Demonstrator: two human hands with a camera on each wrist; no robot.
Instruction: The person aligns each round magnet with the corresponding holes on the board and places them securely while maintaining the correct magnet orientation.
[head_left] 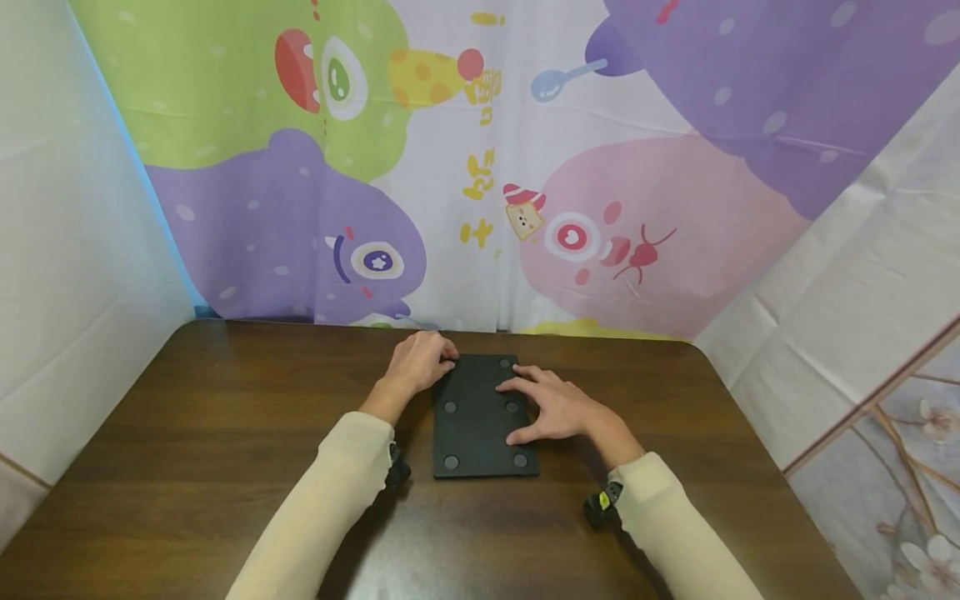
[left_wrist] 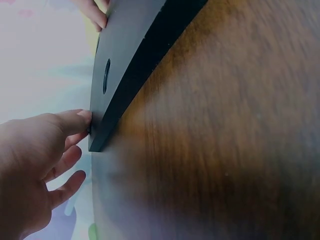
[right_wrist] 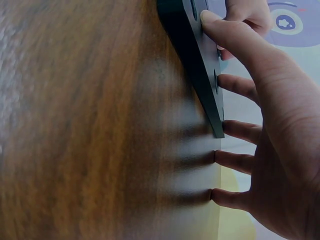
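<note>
A flat black rectangular board (head_left: 478, 433) lies on the table, with round dark discs along its two long sides. In the head view, my left hand (head_left: 422, 360) is at the board's far left corner, its fingers hiding that corner. The left wrist view has the thumb and a finger (left_wrist: 80, 116) close together at the corner, the other fingers loosely bent; I cannot tell whether they pinch anything. My right hand (head_left: 558, 406) spreads over the right edge. Its thumb (right_wrist: 212, 19) touches the board's top face, while other fingertips reach along the far end.
The brown wooden table (head_left: 247, 467) extends around the board. Behind its back edge hangs a cartoon-printed curtain (head_left: 465, 292), with pale fabric walls (head_left: 82, 292) to the sides. A small black device (head_left: 397, 467) is strapped at each wrist, over cream sleeves (head_left: 330, 492).
</note>
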